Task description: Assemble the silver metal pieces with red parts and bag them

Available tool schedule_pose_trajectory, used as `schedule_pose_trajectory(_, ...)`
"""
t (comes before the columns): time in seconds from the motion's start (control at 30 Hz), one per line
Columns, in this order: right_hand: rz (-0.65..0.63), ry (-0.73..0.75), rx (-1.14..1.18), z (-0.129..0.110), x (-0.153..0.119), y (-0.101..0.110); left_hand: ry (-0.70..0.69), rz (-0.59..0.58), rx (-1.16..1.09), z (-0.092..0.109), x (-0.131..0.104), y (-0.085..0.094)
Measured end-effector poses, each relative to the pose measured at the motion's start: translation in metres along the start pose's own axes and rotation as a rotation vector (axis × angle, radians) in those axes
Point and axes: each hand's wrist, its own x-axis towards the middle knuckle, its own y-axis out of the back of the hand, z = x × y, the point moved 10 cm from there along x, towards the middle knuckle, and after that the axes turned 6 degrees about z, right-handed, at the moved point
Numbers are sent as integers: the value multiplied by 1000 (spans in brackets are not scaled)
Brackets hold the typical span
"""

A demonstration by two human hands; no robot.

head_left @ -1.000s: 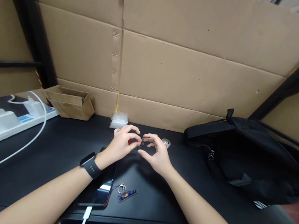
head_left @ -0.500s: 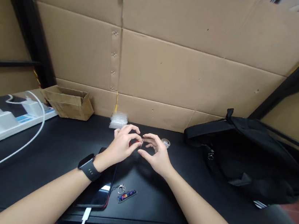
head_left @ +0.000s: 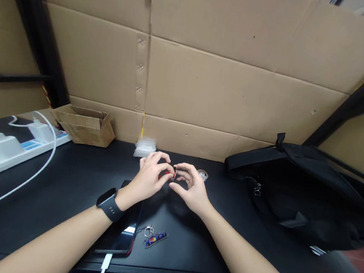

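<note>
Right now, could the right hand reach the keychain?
Probably yes: the keychain lies uncovered on the table, though the right hand would have to let go of the small thin piece first.

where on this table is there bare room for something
Free patches: left, between white cable and left forearm; right, between right forearm and black bag. Crowded: near middle, with phone and keychain; farther back, left hand and right hand at small thin piece, tape roll behind.
</note>
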Motion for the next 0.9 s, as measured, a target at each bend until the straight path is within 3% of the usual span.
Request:
schedule_pose_trajectory(0.37,55,-95,104,14,1,3,3,83,34,3,1,6)
schedule_pose_trajectory(0.47,11,-133,77,19,3,2,12,94,39,1,1,8)
schedule_pose_trajectory(0.63,-73,-104,-82,16,4,-1,35,108,30,-6,2,11)
schedule_pose_trajectory(0.9,-72,-7,-210,4,4,0,-12,54,-17,-2,2,4)
